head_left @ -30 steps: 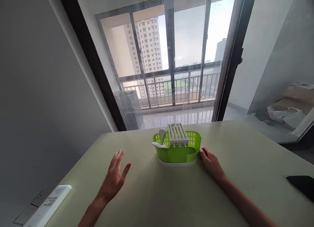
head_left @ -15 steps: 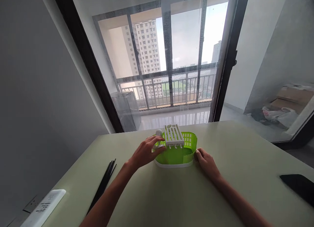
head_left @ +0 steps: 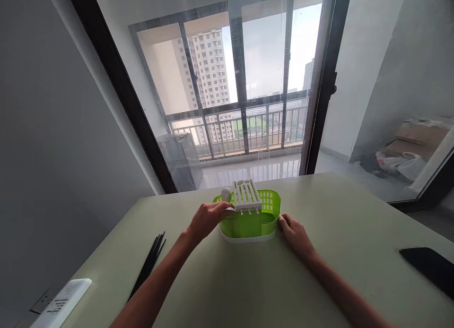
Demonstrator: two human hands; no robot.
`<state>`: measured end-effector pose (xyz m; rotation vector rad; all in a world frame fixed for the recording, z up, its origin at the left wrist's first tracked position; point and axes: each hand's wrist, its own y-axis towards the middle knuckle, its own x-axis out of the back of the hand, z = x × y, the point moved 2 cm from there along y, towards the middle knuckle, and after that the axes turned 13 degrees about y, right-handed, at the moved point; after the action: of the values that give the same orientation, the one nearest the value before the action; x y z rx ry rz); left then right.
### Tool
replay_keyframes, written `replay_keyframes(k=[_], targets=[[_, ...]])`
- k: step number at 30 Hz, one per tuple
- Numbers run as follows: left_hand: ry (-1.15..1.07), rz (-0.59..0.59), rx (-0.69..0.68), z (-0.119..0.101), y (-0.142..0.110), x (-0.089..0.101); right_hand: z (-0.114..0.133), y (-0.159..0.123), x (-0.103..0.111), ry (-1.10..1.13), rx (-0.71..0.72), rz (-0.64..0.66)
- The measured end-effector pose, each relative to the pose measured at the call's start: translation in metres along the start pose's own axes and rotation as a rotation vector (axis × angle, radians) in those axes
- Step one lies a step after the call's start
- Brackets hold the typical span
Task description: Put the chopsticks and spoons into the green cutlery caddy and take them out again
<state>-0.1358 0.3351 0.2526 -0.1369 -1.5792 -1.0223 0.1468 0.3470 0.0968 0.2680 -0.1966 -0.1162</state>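
Left hand: at nine o'clock on the green basket, fingers drawn together, seemingly pinching a white utensil at the rim; we cannot tell where its far end lies. We judge the overhand hold chosen to reach over the wall.
Right hand: at three o'clock, fingers curled against the basket's end; we cannot tell whether they pinch the wall. It probably braces the light plastic against a push from nine.
Green basket: upright on the table, long side towards us, which leaves both ends within reach.
White rack: across the basket's top, at twelve, slots uppermost and hooks towards us, where the rim likely bears it.
White spoon: at ten to eleven, rounded end up, beside the rack.
Black sticks: bundled on the table at eight, tips fanned towards one, apart from the basket.
White power strip: beyond them at eight, by the wall.
Black object: flat, between three and four, well apart.
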Motion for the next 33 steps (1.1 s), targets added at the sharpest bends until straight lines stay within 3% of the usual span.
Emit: replay_keyframes(k=[4, 8, 12, 15, 20, 23, 26, 29, 33], targets=[[0.009, -0.058, -0.052, 0.0, 0.003, 0.006, -0.001, 0.0, 0.0, -0.003, 0.001, 0.001], [0.026, -0.036, -0.105, 0.001, 0.004, 0.014, -0.002, 0.0, 0.0, -0.007, 0.001, 0.015], [0.041, -0.087, -0.062, 0.008, 0.003, 0.023, -0.002, -0.001, 0.0, -0.013, 0.0, 0.02], [0.03, -0.2, 0.126, 0.015, 0.004, 0.035, -0.001, -0.001, 0.0, -0.017, 0.0, 0.016], [-0.228, -0.454, 0.689, 0.038, 0.007, 0.07, 0.001, -0.001, 0.0, -0.015, 0.003, 0.017], [-0.376, -0.544, 0.854, 0.066, 0.0, 0.089, 0.001, -0.002, 0.0, -0.016, 0.005, 0.02], [-0.512, -0.366, 0.894, 0.094, -0.016, 0.099, 0.001, -0.002, 0.0, -0.018, 0.006, 0.018], [-0.59, -0.017, 0.862, 0.106, -0.039, 0.096, 0.001, -0.002, 0.0, -0.019, 0.004, 0.018], [-0.576, 0.421, 0.815, 0.103, -0.075, 0.076, -0.002, -0.002, 0.0, -0.025, -0.003, 0.019]])
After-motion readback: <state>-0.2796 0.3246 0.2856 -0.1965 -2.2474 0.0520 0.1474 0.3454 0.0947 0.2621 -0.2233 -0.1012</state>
